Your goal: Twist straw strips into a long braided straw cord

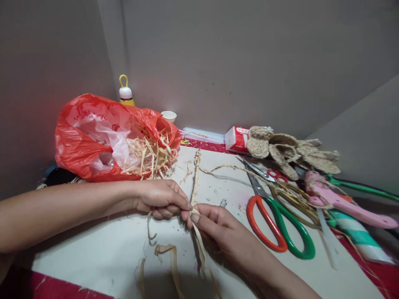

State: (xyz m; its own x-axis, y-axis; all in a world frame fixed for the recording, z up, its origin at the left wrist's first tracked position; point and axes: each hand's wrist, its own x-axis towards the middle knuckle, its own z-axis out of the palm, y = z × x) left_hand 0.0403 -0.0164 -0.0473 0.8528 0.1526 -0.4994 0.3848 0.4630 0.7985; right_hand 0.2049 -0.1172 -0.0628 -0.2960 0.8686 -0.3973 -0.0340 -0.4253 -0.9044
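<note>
Board: white top [109, 253], with the braid [195, 178] near its middle, running away from the fingers
Bag: big red plastic one [71, 137] on the left, mouth open, with a whitish plastic liner [120, 143] and a messy heap of straw strips [152, 158] spilling toward the opening
Hands: left [162, 197] and right [215, 224] meet over the board, both pinching the braid's near end, thumbs against fingers
Scissors: big red-and-green pair [261, 192] lying to the right, nobody's holding them
Progress: beyond the fingertips it's plaited, on the near side loose ends [201, 249] hang unplaited, so I'd call it partway, with that bit left
Bottle: yellow and white [126, 93], behind the bag, top on, can't tell what's inside
Cup: small white one [168, 116], can't see into it
</note>
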